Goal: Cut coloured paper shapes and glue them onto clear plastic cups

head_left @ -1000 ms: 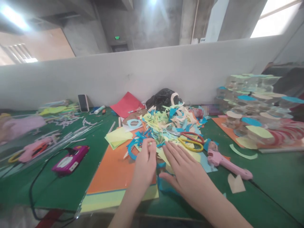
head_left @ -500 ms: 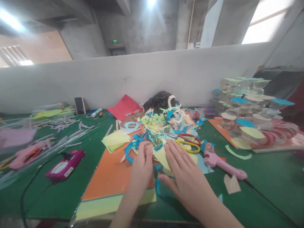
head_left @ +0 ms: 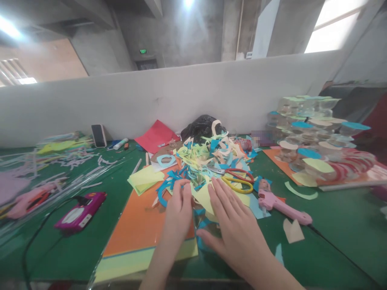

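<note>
My right hand (head_left: 234,217) lies flat, palm down, fingers stretched out, over a pale yellow paper piece (head_left: 203,198). Under that paper a pale, partly clear rim shows, mostly hidden by the hand. My left hand (head_left: 179,209) is curled at the left side of the same piece; what its fingers hold is hidden. Just beyond the hands lie scissors (head_left: 237,180) with red and yellow handles, beside a heap of paper scraps (head_left: 208,155). A pink glue gun (head_left: 286,209) rests to the right. Blue paper bits (head_left: 205,241) lie under the right thumb.
Orange and yellow paper sheets (head_left: 136,229) lie left of the hands, with a purple device (head_left: 81,211) further left. Clear cups with paper tops (head_left: 317,137) stand stacked at the right. A phone (head_left: 98,135) leans on the white partition (head_left: 121,104). The glue gun's cord runs lower right.
The view has shifted slightly. Both hands stay in nearly the same place, with the right thumb a little further left over the blue paper.
</note>
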`<state>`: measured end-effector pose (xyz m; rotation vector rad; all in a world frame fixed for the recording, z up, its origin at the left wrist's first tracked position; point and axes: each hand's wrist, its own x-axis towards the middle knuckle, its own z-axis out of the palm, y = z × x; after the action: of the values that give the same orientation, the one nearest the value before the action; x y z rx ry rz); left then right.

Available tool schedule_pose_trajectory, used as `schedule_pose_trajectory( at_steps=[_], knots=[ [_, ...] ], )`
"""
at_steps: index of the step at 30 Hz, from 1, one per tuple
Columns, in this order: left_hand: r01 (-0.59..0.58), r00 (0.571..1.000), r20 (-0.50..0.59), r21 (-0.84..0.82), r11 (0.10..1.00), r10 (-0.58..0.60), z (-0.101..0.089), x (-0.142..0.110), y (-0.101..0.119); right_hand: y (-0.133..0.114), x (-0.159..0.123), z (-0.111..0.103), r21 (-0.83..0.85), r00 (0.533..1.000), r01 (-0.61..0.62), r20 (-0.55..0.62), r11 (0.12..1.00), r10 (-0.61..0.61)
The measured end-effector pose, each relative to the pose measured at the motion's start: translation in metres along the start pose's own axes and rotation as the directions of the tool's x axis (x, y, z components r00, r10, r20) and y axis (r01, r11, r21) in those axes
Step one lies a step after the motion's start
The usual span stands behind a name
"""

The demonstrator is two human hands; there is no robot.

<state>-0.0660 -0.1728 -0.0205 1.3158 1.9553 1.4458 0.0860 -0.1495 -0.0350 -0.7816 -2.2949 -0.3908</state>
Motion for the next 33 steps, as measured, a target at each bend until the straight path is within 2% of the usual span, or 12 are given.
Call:
schedule_pose_trajectory(
  at_steps=[4,26,30,33],
  knots=[
    [-0.003,1.000,-0.001,0.013,1.000,0.003,-0.0001,0.0002,0.0004,-0.0004,-0.0019,0.0019,0.005,1.000,-0.012,0.013,1.000,0.012],
    [0.023,1.000,0.013,0.025,0.999,-0.023,0.0003,-0.0001,-0.0019,0.0020,-0.0040,0.0069,-0.010,0.997,0.021,-0.078,1.000,-0.022],
    [0.022,1.000,0.010,0.036,0.999,-0.022,-0.0001,-0.0008,-0.0036,0.0014,-0.0053,0.0064,0.012,0.998,0.026,-0.059,1.000,-0.026],
    [0.028,1.000,0.005,-0.049,0.998,-0.028,0.0012,0.0002,-0.0061,0.0065,-0.0041,-0.0004,0.023,0.996,0.030,-0.083,0.999,-0.028]
  ],
)
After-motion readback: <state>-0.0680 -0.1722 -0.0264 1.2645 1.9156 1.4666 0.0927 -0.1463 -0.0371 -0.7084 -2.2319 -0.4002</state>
